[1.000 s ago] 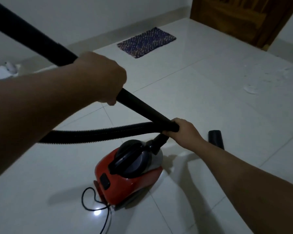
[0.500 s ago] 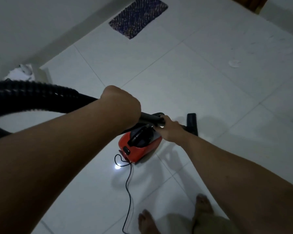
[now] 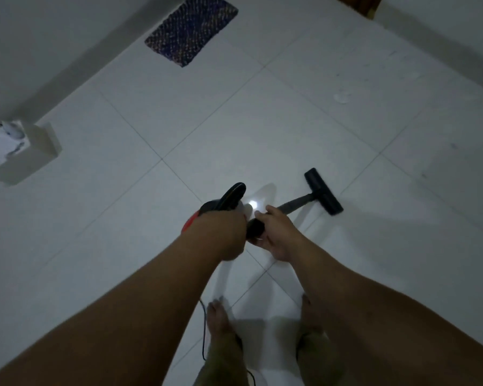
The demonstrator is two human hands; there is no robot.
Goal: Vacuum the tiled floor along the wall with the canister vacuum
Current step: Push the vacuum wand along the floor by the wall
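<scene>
The red canister vacuum (image 3: 221,206) stands on the white tiled floor (image 3: 179,121), mostly hidden behind my left hand (image 3: 221,235). Its black wand (image 3: 293,204) runs out to the right and ends in the black floor head (image 3: 322,195), which lies flat on the tiles. My left hand grips the near end of the wand. My right hand (image 3: 276,235) holds the wand's dark end (image 3: 255,228) just beside it. The two hands sit close together above the floor.
A dark woven mat (image 3: 191,29) lies by the wall's skirting (image 3: 76,68) at the top. A white block with a cloth on it (image 3: 20,151) juts out at left. The power cord (image 3: 204,330) trails past my bare feet (image 3: 219,319). A wooden door corner (image 3: 360,4) shows top right.
The view has risen and tipped down as I stood up. My hands have drawn together on the wand, and the floor head now lies farther out to the right.
</scene>
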